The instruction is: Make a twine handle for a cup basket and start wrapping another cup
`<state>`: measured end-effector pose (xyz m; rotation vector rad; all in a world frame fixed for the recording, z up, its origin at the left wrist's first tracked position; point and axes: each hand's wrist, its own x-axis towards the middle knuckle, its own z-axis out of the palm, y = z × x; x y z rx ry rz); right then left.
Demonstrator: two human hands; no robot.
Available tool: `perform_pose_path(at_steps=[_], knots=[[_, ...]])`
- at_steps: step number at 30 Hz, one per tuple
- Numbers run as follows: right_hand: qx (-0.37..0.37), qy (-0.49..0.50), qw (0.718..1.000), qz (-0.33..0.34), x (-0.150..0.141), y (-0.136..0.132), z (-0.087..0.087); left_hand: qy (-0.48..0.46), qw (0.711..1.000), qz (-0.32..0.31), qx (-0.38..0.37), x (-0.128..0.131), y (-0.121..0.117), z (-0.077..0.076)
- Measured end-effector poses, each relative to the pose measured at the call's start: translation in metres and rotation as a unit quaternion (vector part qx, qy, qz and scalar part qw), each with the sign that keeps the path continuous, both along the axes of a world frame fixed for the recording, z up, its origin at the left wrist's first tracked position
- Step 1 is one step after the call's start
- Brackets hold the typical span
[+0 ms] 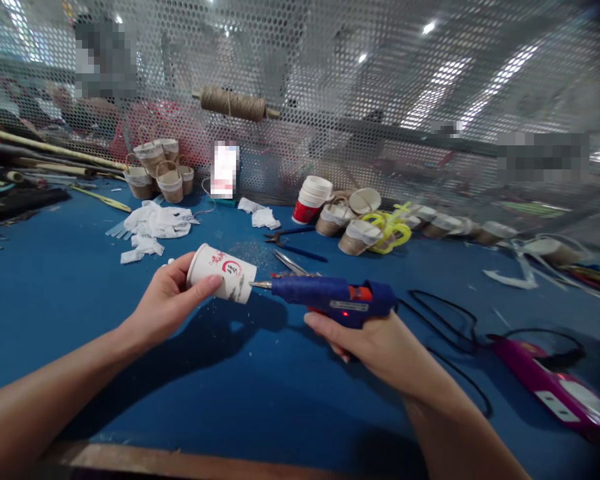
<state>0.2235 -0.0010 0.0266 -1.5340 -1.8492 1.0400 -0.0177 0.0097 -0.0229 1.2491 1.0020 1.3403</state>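
Note:
My left hand [173, 297] is closed around a white paper cup [225, 272] with red and black print, tipped on its side above the table. The cup's base faces right. In my right hand [350, 333] is a blue hot glue gun [325, 293] with an orange part on top and a small red light lit. Its metal nozzle is at the cup's base edge; whether it touches I cannot tell. Behind the gun lie scissors [289, 263], partly hidden by it, and dark-handled pliers [300, 253].
Twine-wrapped cups with handles [170, 181] stand at the back left, near crumpled white gloves [160, 220]. A stack of paper cups [313, 199] and yellow strips [393, 230] are behind. A purple power strip [550, 383] with a black cord [445, 303] lies right. A perforated metal screen [300, 87] bounds the table.

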Motion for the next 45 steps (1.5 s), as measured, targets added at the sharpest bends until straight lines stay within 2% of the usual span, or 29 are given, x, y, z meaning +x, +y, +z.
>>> perform_pose_path(at_steps=[12, 17, 23, 29, 37, 45], knots=[[0.035, -0.013, 0.999, -0.016, 0.0002, 0.0012, -0.0028, 0.003, 1.0, 0.003, -0.004, 0.0014, -0.0007, 0.0028], [0.023, -0.011, 1.0, -0.014, -0.0005, 0.0004, -0.0047, -0.019, 1.0, -0.004, -0.012, 0.0016, -0.0005, 0.0023], [0.042, 0.0, 0.999, 0.002, -0.0035, -0.0033, -0.0027, -0.049, 0.998, -0.005, -0.026, 0.0027, -0.0006, 0.0028], [0.034, -0.009, 0.999, -0.009, -0.0017, 0.001, -0.0025, -0.044, 0.999, -0.018, -0.021, 0.0026, -0.0006, 0.0016], [0.02, 0.008, 1.0, 0.012, -0.0042, -0.0028, -0.004, -0.038, 0.999, -0.013, -0.02, 0.0018, -0.0006, 0.0014], [0.022, -0.009, 1.0, -0.004, 0.0003, 0.0025, -0.0044, -0.041, 0.999, -0.027, -0.002, 0.0016, -0.0027, 0.0]])
